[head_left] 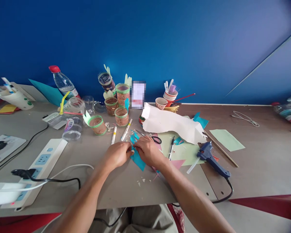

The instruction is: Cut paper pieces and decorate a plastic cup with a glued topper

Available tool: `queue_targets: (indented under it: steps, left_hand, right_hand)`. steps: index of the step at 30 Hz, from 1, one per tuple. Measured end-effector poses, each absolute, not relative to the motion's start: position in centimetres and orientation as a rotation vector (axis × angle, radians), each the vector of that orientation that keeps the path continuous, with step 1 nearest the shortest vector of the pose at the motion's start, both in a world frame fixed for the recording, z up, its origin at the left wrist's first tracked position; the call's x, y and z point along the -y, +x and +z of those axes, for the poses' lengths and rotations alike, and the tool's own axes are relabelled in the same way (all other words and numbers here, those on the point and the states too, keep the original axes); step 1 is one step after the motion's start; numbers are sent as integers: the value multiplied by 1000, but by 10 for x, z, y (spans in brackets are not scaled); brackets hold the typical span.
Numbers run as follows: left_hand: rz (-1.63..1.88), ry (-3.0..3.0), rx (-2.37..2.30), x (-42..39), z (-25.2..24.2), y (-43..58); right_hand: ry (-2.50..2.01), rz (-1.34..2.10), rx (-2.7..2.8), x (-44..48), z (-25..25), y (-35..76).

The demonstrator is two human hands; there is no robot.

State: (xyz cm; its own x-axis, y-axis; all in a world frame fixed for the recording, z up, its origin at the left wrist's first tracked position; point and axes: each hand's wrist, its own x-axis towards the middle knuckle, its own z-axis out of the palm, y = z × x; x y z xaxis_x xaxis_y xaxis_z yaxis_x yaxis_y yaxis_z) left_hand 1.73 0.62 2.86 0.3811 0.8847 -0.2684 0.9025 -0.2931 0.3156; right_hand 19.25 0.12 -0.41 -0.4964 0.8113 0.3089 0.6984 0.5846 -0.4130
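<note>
Both hands meet over a piece of blue paper (pixel 137 160) low above the table's front half. My left hand (pixel 118 153) pinches its left edge, fingers closed. My right hand (pixel 149 150) is closed on the upper right part, its fingertips nearly touching the left ones. Cut rounded shapes of the blue paper stick up beyond the fingers. Scissors (pixel 156 139) with black handles lie just behind my right hand, partly covered by it. Two white markers (pixel 126 129) lie beyond my left hand. A black pen (pixel 171 148) rests on green paper to the right.
Several decorated cups (pixel 121 116) stand at the back, near a phone (pixel 138 94). A white paper sheet (pixel 172 123) and a blue glue gun (pixel 213 159) lie on the right. At left are a power strip (pixel 40 168), cables and a red-capped bottle (pixel 64 82).
</note>
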Motion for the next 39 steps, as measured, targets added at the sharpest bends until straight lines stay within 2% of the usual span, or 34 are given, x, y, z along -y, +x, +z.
queue_targets:
  steps: [9,39]
  left_hand:
    - [-104,2346,-1569,-1,17,24]
    - [-201,2274,-1631,-2,28,21]
  right_hand:
    - [-1247,345,2297,-1,-2,193]
    - [-1254,367,2344,1,-1,194]
